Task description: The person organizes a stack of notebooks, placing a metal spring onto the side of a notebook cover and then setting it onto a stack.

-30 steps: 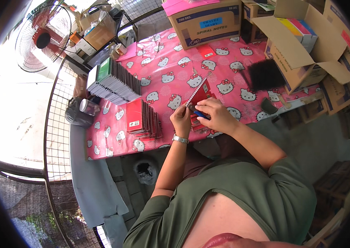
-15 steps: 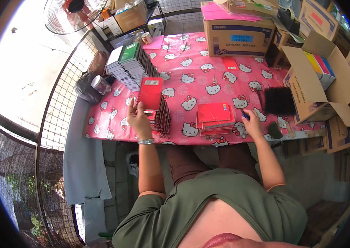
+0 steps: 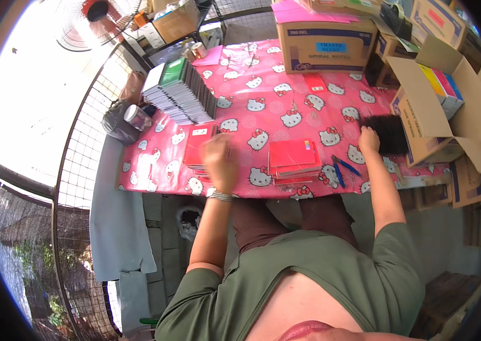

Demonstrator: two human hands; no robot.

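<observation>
Blurred by motion, my left hand (image 3: 220, 165) is over the right side of a stack of red spiral notebooks (image 3: 196, 146); its fingers are too smeared to read. My right hand (image 3: 369, 140) is closed at the left side of a black bristled brush (image 3: 389, 134), around where its handle lies. Between my hands sits a second, lower stack of red notebooks (image 3: 292, 156). Blue-handled pliers (image 3: 345, 169) lie on the table just left of my right forearm. Behind the left stack rises a tall pile of spiral notebooks (image 3: 186, 94), with green and white covers on top.
A pink tablecloth (image 3: 258, 122) with white cats covers the table. An open carton (image 3: 422, 108) holding colourful packs stands at the right; a closed carton (image 3: 328, 48) is at the back. A clear jar (image 3: 136, 117) is by the left mesh. A fan (image 3: 97, 14) stands far left.
The red notebook my left hand held up now lies on the left stack. My right hand has let go of the pliers and moved right, to the brush.
</observation>
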